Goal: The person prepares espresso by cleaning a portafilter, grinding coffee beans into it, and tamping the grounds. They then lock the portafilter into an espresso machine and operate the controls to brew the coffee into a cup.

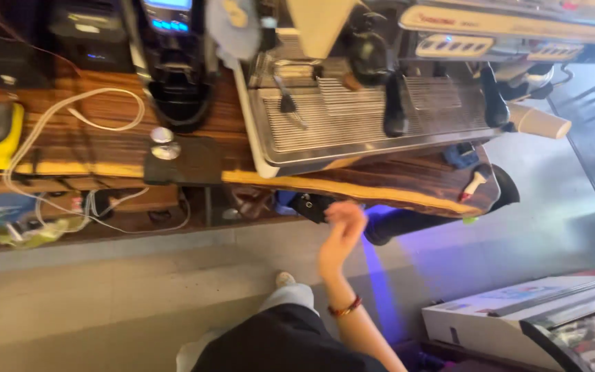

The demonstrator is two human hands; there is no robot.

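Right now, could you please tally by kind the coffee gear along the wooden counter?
Espresso machine: 1
Coffee grinder: 1
Black portafilter handles: 2
Paper cup: 1
Total: 5

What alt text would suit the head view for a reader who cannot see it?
One bare hand with a beaded bracelet reaches toward the edge of a wooden counter, holding nothing visible. On the counter stand an espresso machine, a coffee grinder and a paper cup.
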